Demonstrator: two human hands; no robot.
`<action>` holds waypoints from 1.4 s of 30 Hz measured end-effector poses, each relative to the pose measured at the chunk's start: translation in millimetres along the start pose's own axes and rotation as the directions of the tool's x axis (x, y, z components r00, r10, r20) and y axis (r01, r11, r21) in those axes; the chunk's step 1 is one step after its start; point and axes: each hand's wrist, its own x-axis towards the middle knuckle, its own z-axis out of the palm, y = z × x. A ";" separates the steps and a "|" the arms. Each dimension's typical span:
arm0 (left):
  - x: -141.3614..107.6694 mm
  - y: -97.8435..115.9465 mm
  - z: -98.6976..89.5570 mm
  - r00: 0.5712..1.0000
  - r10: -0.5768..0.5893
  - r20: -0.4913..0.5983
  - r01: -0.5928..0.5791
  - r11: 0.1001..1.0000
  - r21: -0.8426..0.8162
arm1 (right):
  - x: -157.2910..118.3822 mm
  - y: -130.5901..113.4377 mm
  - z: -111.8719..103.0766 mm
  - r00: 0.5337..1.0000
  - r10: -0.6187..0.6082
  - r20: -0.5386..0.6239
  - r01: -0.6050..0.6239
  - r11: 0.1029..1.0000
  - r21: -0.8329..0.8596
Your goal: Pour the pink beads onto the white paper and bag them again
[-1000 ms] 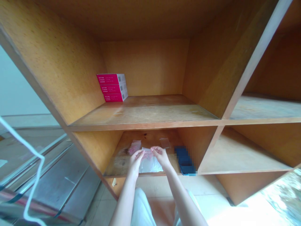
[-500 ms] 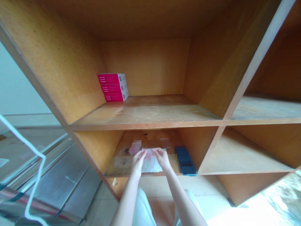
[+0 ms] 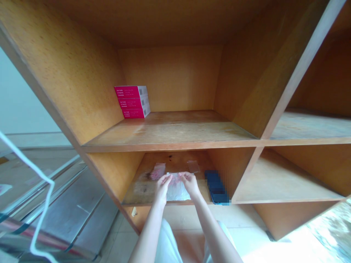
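Observation:
A clear plastic bag (image 3: pixel 177 190) lies at the front of the lower shelf (image 3: pixel 138 195). My left hand (image 3: pixel 163 184) pinches its top edge near the left corner. My right hand (image 3: pixel 189 181) pinches the same edge a little to the right, thumb and fingertips closed. What the bag holds, if anything, I cannot make out. Behind my left hand lies a small clear bag with pink bits in it (image 3: pixel 158 171). Another small clear bag (image 3: pixel 193 166), flat, lies behind my right hand.
A dark blue flat object (image 3: pixel 217 186), partly blurred out, lies on the lower shelf to the right. Several pink-and-white boxes (image 3: pixel 131 102) are stacked on the upper shelf at left. Wooden dividers (image 3: pixel 246 171) flank the compartments. A white cable (image 3: pixel 45 197) hangs at left before grey panels (image 3: pixel 79 212).

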 end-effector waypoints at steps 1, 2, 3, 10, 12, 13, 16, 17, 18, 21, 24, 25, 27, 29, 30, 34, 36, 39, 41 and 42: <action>0.6 -0.7 0.3 1.000 0.001 -0.006 -0.001 1.000 -0.003 | -0.2 0.1 0.8 1.000 0.014 -0.001 -0.014 1.000 0.026; 1.1 -1.5 0.6 1.000 0.002 -0.008 -0.002 1.000 -0.007 | -0.6 0.1 1.7 1.000 0.026 -0.007 -0.026 0.998 0.052; 1.6 -2.4 0.8 1.000 0.004 -0.006 -0.004 1.000 -0.010 | -1.0 0.1 2.8 0.999 0.036 -0.013 -0.035 0.997 0.075; -0.4 -3.9 3.2 0.997 0.015 0.082 -0.012 0.999 -0.041 | -2.4 1.7 9.0 0.999 0.034 -0.013 -0.032 0.992 0.121; -2.0 -1.7 4.1 0.995 -0.005 0.100 0.010 0.999 -0.052 | -1.7 3.5 9.3 1.000 0.027 -0.014 -0.025 0.993 0.118; -2.7 -0.3 4.5 0.994 -0.012 0.110 0.017 0.999 -0.045 | -1.3 4.5 9.2 1.000 0.022 -0.012 -0.021 0.993 0.117; -3.7 3.0 5.5 0.992 -0.003 0.126 0.000 1.000 0.020 | -0.2 7.3 9.0 1.000 0.008 0.004 -0.008 0.993 0.115; -3.6 3.6 5.7 0.992 0.011 0.125 -0.017 0.999 0.046 | -0.1 7.8 9.0 1.000 0.006 0.007 -0.006 0.994 0.113; -3.3 3.7 5.8 0.992 0.029 0.121 -0.038 0.997 0.069 | -0.2 7.9 9.2 1.000 0.005 0.007 -0.006 0.994 0.111; -1.9 2.3 5.8 0.994 0.066 0.089 -0.076 0.990 0.115 | -1.2 6.6 10.0 1.000 0.007 -0.001 -0.007 0.995 0.100; -0.4 -0.5 5.7 0.996 0.063 0.066 -0.071 0.990 0.126 | -2.7 4.1 10.9 1.000 0.005 0.010 -0.006 0.995 0.100; 0.0 -1.2 5.8 0.996 0.061 0.061 -0.069 0.990 0.126 | -3.1 3.4 11.1 1.000 0.003 0.015 -0.005 0.995 0.101; 0.3 -2.2 6.3 0.997 0.066 0.050 -0.072 0.990 0.123 | -3.4 2.8 11.4 1.000 -0.001 0.016 -0.001 0.995 0.096; 0.1 -2.3 7.4 0.997 0.074 0.038 -0.078 0.990 0.121 | -3.2 3.1 11.5 1.000 0.000 0.012 -0.001 0.996 0.085; -0.1 -2.1 8.0 0.997 0.077 0.032 -0.080 0.989 0.121 | -3.0 3.5 11.5 1.000 0.001 0.009 -0.002 0.997 0.081; -1.6 -0.4 10.6 0.997 0.082 0.012 -0.083 0.988 0.131 | -2.0 5.1 11.2 1.000 0.000 -0.005 0.000 0.997 0.073; -1.8 0.3 11.3 0.996 0.088 0.006 -0.088 0.987 0.135 | -2.0 4.9 11.1 1.000 -0.001 -0.006 0.002 0.997 0.076; -1.2 0.3 11.5 0.994 0.107 0.002 -0.106 0.984 0.144 | -1.9 3.6 11.5 1.000 -0.004 0.000 0.004 0.997 0.076; -0.2 -0.3 11.1 0.992 0.123 -0.002 -0.121 0.981 0.153 | -1.6 2.7 12.0 1.000 -0.007 0.007 0.007 0.998 0.061; 0.3 -0.7 10.7 0.991 0.131 -0.007 -0.128 0.979 0.159 | -1.4 2.3 12.2 1.000 -0.009 0.008 0.009 0.999 0.053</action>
